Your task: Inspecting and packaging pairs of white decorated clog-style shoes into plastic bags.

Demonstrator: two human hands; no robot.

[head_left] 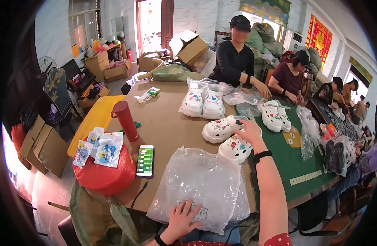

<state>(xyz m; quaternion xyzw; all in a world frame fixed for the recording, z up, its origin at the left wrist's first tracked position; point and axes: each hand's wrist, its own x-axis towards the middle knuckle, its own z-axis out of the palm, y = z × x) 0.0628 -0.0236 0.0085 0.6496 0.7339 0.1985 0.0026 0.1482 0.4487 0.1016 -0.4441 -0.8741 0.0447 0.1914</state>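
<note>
a white clog (236, 147) with coloured charms lay on the desk (168, 123) beside its pair (219, 128). the right hand (250, 132) rested on it, fingers seemingly curled. the left hand (181, 218) lay spread on a stack of clear plastic bags (200, 180) near a phone (146, 160).

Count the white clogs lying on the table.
6. Two bagged at table centre, two near the right hand, two on the green mat. Bags may hide more.

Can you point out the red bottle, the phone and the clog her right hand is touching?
Bottle (125, 120), head view, mid body.
Phone (145, 160), head view, screen centre.
Clog (234, 149), head view, toe top.
</note>
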